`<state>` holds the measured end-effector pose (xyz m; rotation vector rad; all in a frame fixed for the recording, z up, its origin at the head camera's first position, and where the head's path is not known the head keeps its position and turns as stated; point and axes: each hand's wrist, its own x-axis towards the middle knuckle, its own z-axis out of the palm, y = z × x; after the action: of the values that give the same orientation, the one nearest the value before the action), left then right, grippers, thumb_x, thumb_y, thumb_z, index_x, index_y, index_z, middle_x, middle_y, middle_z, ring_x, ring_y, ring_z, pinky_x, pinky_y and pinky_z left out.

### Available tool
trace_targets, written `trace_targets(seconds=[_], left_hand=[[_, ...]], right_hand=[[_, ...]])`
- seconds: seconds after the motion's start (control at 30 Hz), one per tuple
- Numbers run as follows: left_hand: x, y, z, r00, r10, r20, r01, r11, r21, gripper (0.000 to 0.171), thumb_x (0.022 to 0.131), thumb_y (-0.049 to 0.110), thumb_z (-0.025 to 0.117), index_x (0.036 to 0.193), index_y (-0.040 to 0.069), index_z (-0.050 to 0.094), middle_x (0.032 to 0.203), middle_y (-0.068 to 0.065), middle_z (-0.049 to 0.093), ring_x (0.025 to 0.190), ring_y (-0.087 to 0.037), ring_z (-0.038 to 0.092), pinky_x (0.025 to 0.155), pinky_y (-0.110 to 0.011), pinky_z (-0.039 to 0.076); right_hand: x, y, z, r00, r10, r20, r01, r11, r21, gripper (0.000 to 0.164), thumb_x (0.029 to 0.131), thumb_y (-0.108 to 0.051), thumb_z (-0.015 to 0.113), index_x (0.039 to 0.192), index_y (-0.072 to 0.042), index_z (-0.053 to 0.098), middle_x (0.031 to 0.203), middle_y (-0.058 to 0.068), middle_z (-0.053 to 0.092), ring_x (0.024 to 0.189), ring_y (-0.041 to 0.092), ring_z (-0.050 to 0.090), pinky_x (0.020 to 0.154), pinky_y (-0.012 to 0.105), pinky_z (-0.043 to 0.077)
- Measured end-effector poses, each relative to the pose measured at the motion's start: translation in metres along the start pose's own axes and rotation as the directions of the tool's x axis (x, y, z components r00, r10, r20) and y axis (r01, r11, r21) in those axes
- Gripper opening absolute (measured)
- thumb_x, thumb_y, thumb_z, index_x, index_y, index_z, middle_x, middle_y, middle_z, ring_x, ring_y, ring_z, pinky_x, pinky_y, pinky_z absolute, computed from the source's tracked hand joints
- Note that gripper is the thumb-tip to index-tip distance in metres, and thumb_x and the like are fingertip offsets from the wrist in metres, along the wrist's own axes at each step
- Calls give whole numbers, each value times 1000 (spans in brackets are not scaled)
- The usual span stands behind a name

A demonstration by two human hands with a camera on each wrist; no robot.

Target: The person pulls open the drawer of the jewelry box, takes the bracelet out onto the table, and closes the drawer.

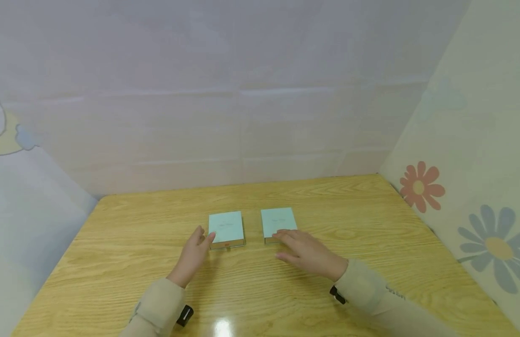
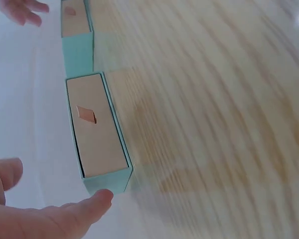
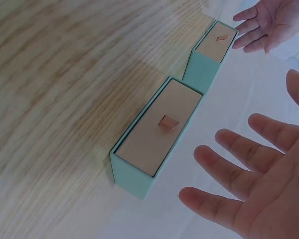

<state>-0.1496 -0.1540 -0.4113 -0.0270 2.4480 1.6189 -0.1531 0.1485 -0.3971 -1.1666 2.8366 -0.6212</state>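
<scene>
Two light-blue drawer boxes lie side by side on a wooden table. My left hand [image 1: 192, 257] is at the left side of the left box [image 1: 226, 227], its fingers apart; whether they touch it I cannot tell. Over the front edge of the right box [image 1: 278, 219] hovers my right hand [image 1: 311, 254], fingers extended and holding nothing. Each box has a tan front; the left wrist view shows the left box's ribbon tab [image 2: 86, 114], and the right wrist view the right box's ribbon tab [image 3: 168, 122]. Both drawers look closed.
The wood-grain table [image 1: 348, 210] reaches back to a pale cloth wall [image 1: 243, 131]. At the right, a side cloth carries a printed red flower [image 1: 419, 187] and a blue flower [image 1: 499, 248]. A gap of bare wood separates the boxes.
</scene>
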Motion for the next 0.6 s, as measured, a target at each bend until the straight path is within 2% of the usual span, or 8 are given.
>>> trace_targets(seconds=[0.37,0.6], left_hand=[[10,1,-1,999,-43,-30,39,992,-122,62,108,24,33,148,-15,7,154,-33,13,141,-48,12,113,-58,15],[21,-5,-1,995,-93,-39,82,969,-231,62,107,22,38,150,-13,10,155,-31,14,143,-44,14,114,-54,19]], right_hand=[[3,-4,1,1000,21,21,-22,998,57,41,99,-21,59,131,3,56,129,17,59,120,33,55,99,48,45],[4,-6,4,999,28,33,-32,991,133,41,101,-22,54,135,1,54,131,17,59,120,32,55,98,49,45]])
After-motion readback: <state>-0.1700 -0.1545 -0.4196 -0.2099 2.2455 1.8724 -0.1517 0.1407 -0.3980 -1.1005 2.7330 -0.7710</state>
